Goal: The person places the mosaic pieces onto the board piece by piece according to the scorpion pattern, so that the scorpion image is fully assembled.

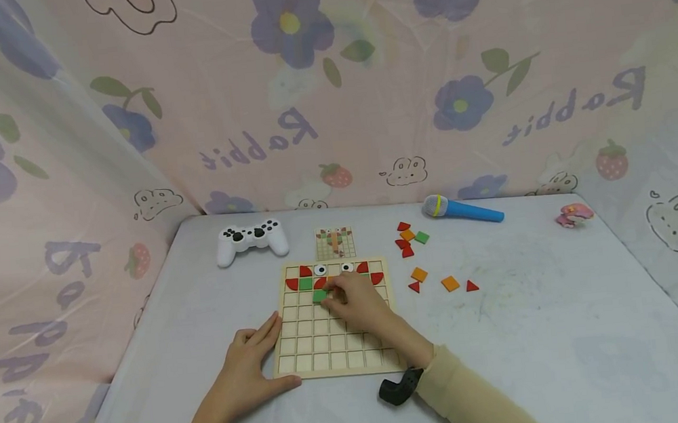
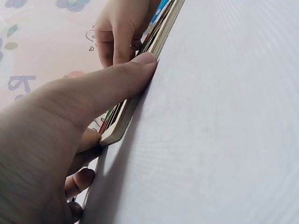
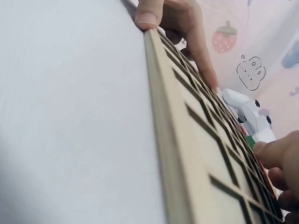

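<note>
Grid board (image 1: 322,344), green tile (image 1: 319,296), backdrop (image 1: 389,91) with mirrored "Rabbit" lettering (image 1: 259,139)

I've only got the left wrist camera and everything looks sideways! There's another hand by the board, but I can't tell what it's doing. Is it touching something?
Observer: Yes. The right hand has its fingers on a green square on the board.
Child: Ooh! Is there anything funny on the board?
Observer: Two eye pieces sit in its far row, apart from each other.
Child: Is anything lying past the board?
Observer: A small card printed with a grid lies just beyond its far edge.
</note>
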The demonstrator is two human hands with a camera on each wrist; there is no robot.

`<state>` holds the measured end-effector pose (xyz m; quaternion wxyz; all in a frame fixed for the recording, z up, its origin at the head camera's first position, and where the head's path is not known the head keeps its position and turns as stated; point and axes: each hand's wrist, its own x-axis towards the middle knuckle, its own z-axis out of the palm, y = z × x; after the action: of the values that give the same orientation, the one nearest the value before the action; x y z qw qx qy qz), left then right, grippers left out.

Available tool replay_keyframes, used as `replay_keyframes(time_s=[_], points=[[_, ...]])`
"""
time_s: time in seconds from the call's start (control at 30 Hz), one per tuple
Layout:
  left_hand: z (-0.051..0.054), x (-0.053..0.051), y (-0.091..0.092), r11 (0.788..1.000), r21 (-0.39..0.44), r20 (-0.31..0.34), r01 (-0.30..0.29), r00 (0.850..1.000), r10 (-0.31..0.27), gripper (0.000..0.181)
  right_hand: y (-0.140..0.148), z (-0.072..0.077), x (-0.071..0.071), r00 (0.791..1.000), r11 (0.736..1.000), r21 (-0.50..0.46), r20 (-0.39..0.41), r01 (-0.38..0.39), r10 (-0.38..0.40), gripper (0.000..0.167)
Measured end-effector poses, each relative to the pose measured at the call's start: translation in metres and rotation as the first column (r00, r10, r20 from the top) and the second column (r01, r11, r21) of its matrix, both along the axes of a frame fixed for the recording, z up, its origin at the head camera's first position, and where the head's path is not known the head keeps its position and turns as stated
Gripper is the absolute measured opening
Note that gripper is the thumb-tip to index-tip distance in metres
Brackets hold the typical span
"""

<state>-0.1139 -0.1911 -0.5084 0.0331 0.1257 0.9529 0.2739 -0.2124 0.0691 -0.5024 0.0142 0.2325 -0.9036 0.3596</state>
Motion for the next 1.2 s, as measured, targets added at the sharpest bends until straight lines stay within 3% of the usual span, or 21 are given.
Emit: replay_keyframes(time_s=[0.6, 1.2], points=[[0.0010, 0.0000, 0.0000, 1.000, 0.002, 0.000, -0.001, 1.000, 0.001, 0.113, -0.0021, -0.0045, 0.0000, 0.998, 1.000, 0.018, -0.067, 0.020, -0.019, 0.023], [0.0005, -0.0001, 0.0001, 1.000, 0.005, 0.014, -0.004, 1.000, 0.004, 0.113, -0.0016, -0.0044, -0.0001, 0.998, 1.000, 0.017, -0.058, 0.018, -0.017, 0.024]])
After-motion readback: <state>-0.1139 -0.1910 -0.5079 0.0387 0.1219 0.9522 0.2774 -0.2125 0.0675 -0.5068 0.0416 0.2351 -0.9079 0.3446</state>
